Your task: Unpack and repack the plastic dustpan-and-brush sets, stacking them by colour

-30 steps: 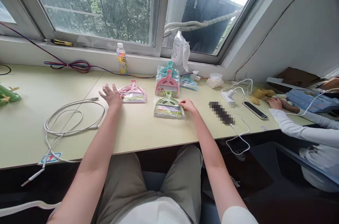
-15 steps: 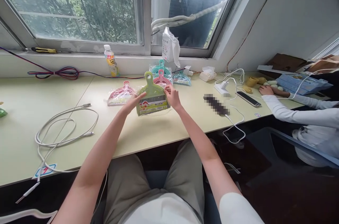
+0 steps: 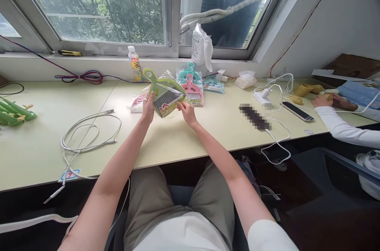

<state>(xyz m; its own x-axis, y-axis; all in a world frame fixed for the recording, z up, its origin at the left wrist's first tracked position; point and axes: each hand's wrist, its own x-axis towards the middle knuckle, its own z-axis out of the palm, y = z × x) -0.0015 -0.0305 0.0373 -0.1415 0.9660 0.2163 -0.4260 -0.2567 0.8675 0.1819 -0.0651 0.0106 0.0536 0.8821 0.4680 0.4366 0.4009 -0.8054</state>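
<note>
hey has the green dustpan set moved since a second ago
Yes: the green dustpan set has gone up off the table and leftward, closer to the bottle.

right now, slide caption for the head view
Left hand and right hand hold a wrapped green dustpan-and-brush set tilted above the table.

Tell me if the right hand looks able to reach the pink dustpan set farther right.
Probably yes: the right hand is near the pink set, whose front looks mostly unobstructed. But it appears to pinch the green set, so it would likely have to leave that to the left hand.
</note>
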